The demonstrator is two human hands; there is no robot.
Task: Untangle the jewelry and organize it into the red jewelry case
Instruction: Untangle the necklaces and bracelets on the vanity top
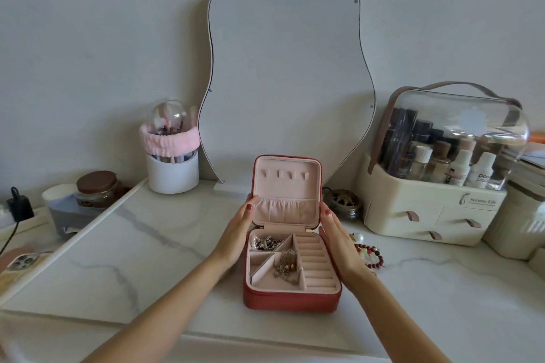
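We have the red jewelry case [290, 299] sitting open near the front edge of the table [147, 244], in the middle. Our left hand [236, 233] and right hand [336, 239] press flat against the two sides of the lid [287, 188], fingers straight, holding nothing else. A silver tangle [265, 242] and a gold tangle [287, 265] lie in the little pockets. A red bead bracelet [373, 256] waits on the table, just right of the case. We should keep the lid steady and upright, then lift out one tangle gently, without tugging.
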